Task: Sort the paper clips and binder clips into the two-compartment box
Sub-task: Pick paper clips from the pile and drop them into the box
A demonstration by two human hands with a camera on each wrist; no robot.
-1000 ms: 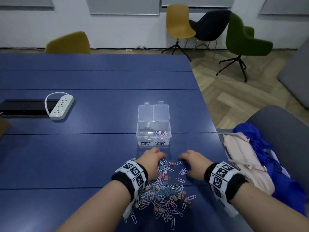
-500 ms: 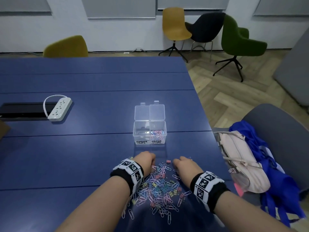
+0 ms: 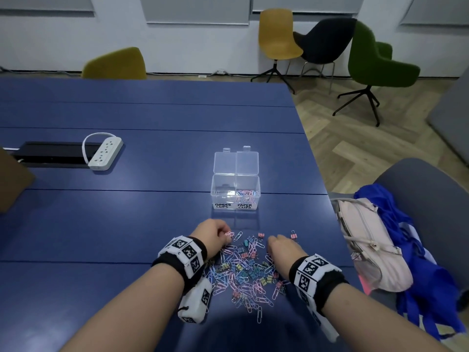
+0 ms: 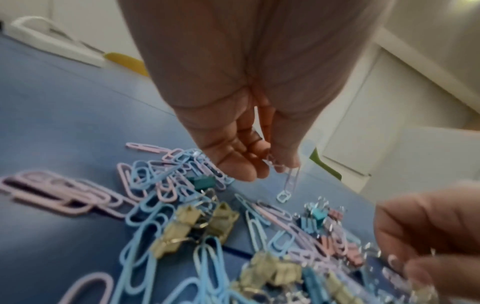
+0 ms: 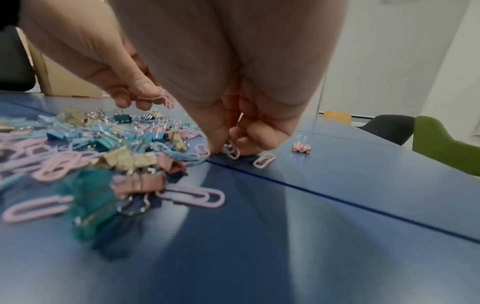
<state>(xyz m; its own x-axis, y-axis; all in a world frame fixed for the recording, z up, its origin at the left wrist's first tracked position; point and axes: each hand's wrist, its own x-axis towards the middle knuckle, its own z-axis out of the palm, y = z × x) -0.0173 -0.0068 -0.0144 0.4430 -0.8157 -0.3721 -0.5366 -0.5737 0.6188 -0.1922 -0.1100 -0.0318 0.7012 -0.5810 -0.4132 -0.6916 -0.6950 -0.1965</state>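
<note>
Clear two-compartment box (image 3: 236, 193) on the blue table (image 3: 127, 224), lids open, front labels BINDER CLIPS and PAPER CLIPS. Pink and blue paper clips (image 3: 247, 193) lying in the box's right compartment; left compartment contents not readable. Nearer than the box: mixed pile (image 3: 243, 270) of paper clips and small binder clips. Left hand (image 3: 214, 236) at the pile's far left edge, fingers (image 4: 241, 164) curled together against the thumb, pinching a few paper clips (image 4: 287, 185) that dangle above the table. Right hand (image 3: 280, 248) at the pile's far right edge, fingertips (image 5: 255, 144) bunched and pressed down on a pink paper clip (image 5: 232, 151) against the table. Lone pink binder clip (image 5: 301, 147) just right of that hand. White power strip (image 3: 105, 153) well left of the box. Pink bag (image 3: 368, 247) right of the pile, off the table edge.
</note>
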